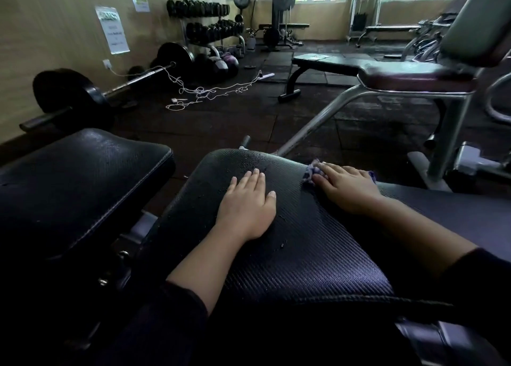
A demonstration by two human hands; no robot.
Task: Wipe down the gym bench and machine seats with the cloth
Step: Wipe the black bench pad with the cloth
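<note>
Right hand point(349, 186) presses flat on the soft, limp purple-patterned cloth point(311, 174); beneath, the textured black padded seat point(304, 255) looks firm, droplet-slick.

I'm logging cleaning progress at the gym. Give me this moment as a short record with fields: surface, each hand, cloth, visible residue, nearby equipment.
surface: black textured bench pad
left hand: left hand lies flat on the pad, fingers straight, holding nothing
right hand: right hand presses the cloth down at the pad's right edge
cloth: blue and white cloth, mostly hidden under the hand
residue: droplets on the pad's far part, ahead of the left hand
nearby: second black pad to the left; barbell on the floor
</note>
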